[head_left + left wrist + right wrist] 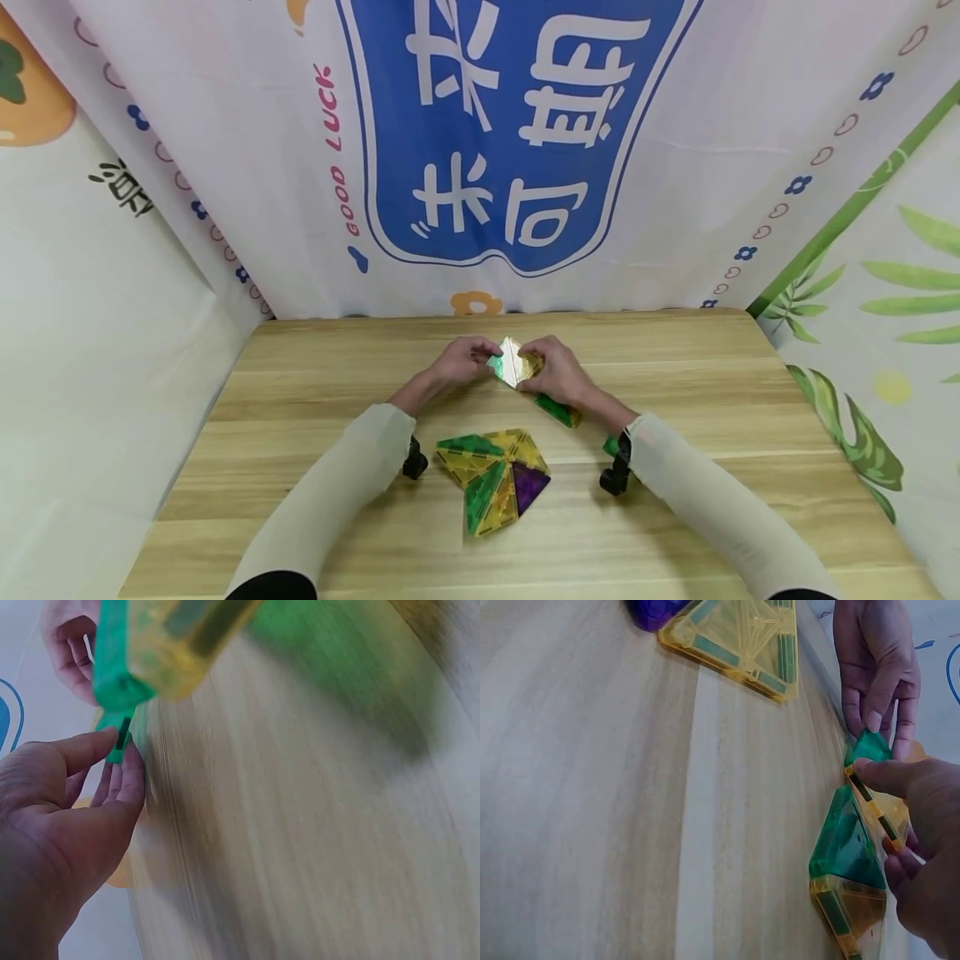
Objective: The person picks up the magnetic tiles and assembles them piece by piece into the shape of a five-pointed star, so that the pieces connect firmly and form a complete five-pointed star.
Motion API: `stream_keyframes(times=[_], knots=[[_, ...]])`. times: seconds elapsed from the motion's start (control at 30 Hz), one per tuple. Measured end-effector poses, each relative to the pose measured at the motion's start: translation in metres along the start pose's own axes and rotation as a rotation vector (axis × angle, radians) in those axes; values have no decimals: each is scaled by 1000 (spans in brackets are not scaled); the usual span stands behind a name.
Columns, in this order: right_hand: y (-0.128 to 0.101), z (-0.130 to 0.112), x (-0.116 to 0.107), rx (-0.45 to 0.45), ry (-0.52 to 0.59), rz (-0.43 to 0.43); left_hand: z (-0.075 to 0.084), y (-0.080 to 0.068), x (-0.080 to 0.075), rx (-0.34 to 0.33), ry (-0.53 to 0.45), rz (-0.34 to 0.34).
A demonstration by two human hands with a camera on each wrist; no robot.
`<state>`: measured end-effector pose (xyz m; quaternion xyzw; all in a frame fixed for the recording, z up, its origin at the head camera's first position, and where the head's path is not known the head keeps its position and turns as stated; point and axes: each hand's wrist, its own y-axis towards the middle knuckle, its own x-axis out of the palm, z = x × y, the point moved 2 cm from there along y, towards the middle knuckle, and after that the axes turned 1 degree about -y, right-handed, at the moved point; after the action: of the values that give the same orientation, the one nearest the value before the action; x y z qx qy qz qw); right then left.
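Note:
At the far middle of the table in the head view, my left hand pinches a translucent green magnetic tile between thumb and fingers. Facing it, my right hand pinches a yellow triangular magnetic tile. Both tiles are raised at a slant, edge to edge, and light glares off them. Just below the right hand lies a joined pair, a green tile and a yellow-orange tile. Nearer me sits a flat cluster of green, yellow and purple triangular tiles.
Another green piece lies by the right wrist, partly hidden by the wrist camera. The wooden table ends at a printed cloth hanging behind it. White cloth also hangs at both sides.

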<state>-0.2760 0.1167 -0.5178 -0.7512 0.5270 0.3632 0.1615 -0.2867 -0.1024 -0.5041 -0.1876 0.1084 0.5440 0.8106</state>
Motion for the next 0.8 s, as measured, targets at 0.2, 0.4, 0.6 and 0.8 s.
stream_keyframes(times=[0.2,0.4,0.6,0.8], knots=[[-5,-3,-1,-27,83,-6,-1,-7,-3,-18,-97,-22],[-11,-5,-3,-2,233,-48,-1,-17,-8,-23,-214,-69],[-24,-14,-7,17,354,-101,4,-36,-13,64,-94,-107],[-41,-27,-8,11,441,-149,7,-58,-17,91,-76,-167]])
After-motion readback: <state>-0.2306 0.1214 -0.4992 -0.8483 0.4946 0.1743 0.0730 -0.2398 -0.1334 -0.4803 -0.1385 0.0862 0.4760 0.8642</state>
